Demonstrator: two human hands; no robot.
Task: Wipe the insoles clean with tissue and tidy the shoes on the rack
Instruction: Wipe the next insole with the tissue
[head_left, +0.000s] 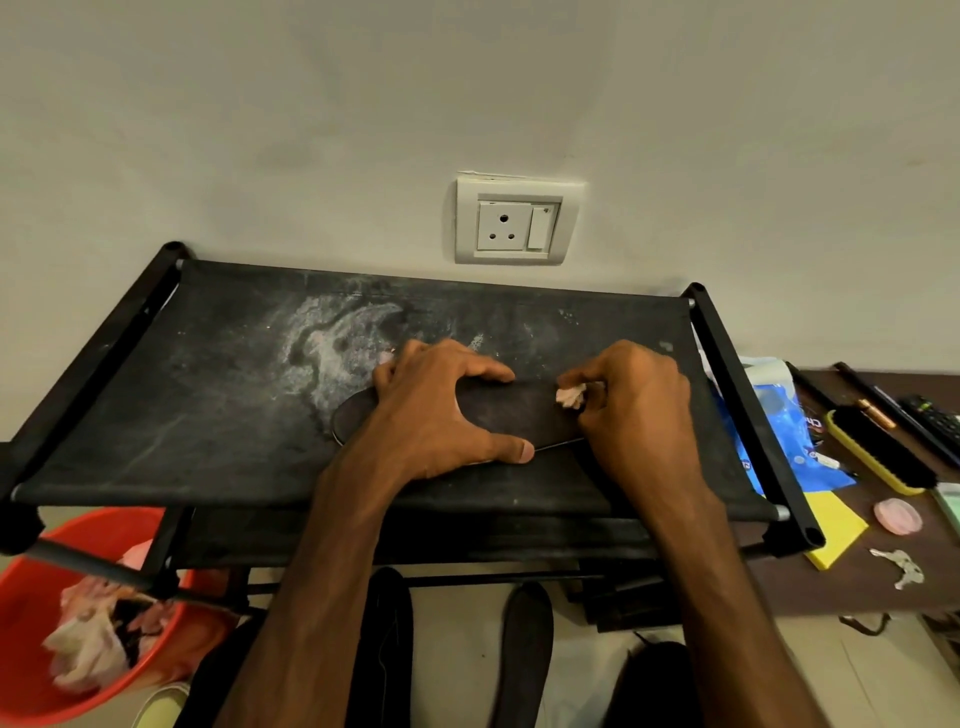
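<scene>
A dark insole (511, 410) lies flat on the top shelf of the black shoe rack (171, 415), its length running left to right. My left hand (441, 410) spans its middle, fingers over the far edge and thumb on the near edge, holding it down. My right hand (634, 410) pinches a small wad of pinkish tissue (570, 396) against the insole's right end. Another dark insole (524, 649) lies on the floor below the rack, beside dark shoes (387, 649).
White dusty smears mark the rack's fabric top (332, 343). A red bucket (31, 613) with used tissues stands at lower left. To the right, a brown table (883, 582) holds a shoe brush (878, 452), blue packet (779, 436), keys and a remote. A wall socket (514, 221) sits behind.
</scene>
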